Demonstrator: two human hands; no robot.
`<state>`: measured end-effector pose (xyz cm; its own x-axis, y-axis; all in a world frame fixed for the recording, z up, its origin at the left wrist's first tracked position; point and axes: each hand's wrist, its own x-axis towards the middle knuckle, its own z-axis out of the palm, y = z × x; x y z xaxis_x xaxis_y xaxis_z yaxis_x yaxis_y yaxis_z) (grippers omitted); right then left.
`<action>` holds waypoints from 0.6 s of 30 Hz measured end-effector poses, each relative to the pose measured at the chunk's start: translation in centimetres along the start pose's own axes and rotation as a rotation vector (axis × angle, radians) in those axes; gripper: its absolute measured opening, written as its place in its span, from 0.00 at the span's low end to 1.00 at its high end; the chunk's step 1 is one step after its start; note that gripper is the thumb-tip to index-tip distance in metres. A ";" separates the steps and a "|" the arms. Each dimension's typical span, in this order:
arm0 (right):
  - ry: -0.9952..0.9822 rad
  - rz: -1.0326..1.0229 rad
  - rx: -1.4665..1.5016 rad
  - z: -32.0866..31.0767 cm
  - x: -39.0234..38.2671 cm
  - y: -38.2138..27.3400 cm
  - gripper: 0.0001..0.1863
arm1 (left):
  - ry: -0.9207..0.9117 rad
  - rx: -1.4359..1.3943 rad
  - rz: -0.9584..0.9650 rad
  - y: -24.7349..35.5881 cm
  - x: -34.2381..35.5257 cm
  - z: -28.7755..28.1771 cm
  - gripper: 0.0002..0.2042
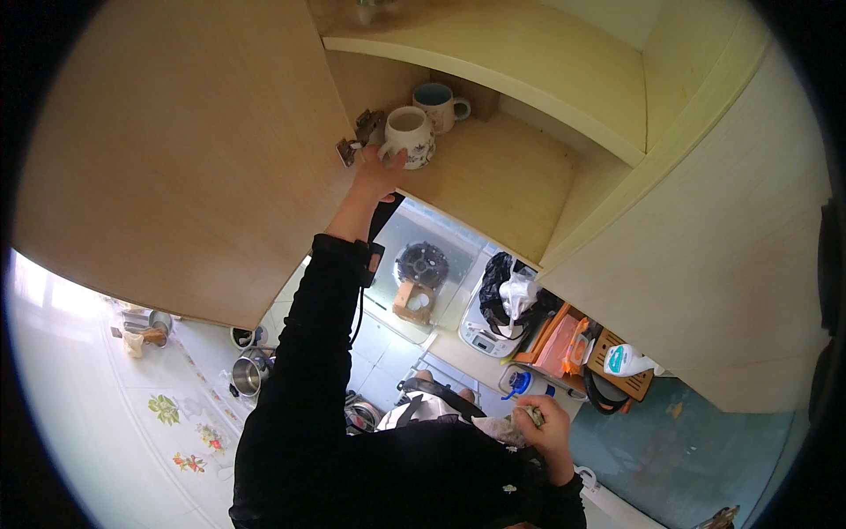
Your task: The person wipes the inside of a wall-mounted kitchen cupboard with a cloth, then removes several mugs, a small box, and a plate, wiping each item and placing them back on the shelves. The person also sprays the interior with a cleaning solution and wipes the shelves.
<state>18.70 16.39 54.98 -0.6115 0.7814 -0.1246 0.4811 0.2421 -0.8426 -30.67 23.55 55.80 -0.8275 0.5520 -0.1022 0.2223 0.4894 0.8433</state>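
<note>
My left hand (pixel 379 175) reaches up into an open wall cupboard, its fingers closed at the handle side of a white mug (pixel 410 137) with a dark printed pattern. That mug sits at the left front of the lower shelf (pixel 502 176). Just behind it stands a second pale mug (pixel 435 104) with a blue-grey inside and its handle toward the right. Low in front of my body, my right hand (pixel 545 434) is closed round a crumpled pale cloth (pixel 499 429) with a patterned part showing between the fingers.
Cupboard doors (pixel 176 159) stand open on both sides. Beneath are a glass-topped stove (pixel 423 264), a white kitchen scale (pixel 485 339) with black and white bags, a spray bottle (pixel 626 360) and a slotted wooden board (pixel 612 375). A metal pot (pixel 249 375) is at lower left.
</note>
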 end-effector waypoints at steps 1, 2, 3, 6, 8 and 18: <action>0.001 0.008 -0.004 0.0 -0.1 0.1 0.12 | -0.025 -0.010 -0.036 -0.2 0.3 0.2 0.38; 0.005 0.007 -0.002 0.0 -0.2 0.2 0.12 | -0.049 -0.022 -0.072 -0.4 0.6 0.4 0.36; 0.016 -0.011 0.005 0.0 -0.2 0.3 0.12 | -0.057 -0.041 -0.071 -0.7 1.0 0.6 0.34; 0.012 -0.011 -0.008 0.2 -0.2 0.7 0.13 | -0.159 -0.207 -0.057 -1.4 1.1 0.7 0.31; -0.017 0.001 -0.051 0.2 -0.1 0.8 0.13 | -0.154 -0.125 -0.040 -1.5 -0.3 -0.2 0.29; 0.032 -0.063 0.034 0.1 0.4 0.0 0.14 | -0.623 -0.531 0.291 8.1 -17.9 -17.1 0.27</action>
<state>18.40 16.67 54.93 -0.6196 0.7830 -0.0542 0.4198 0.2723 -0.8658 -22.92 6.09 73.47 -0.3073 0.9515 0.0160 -0.0173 -0.0224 0.9996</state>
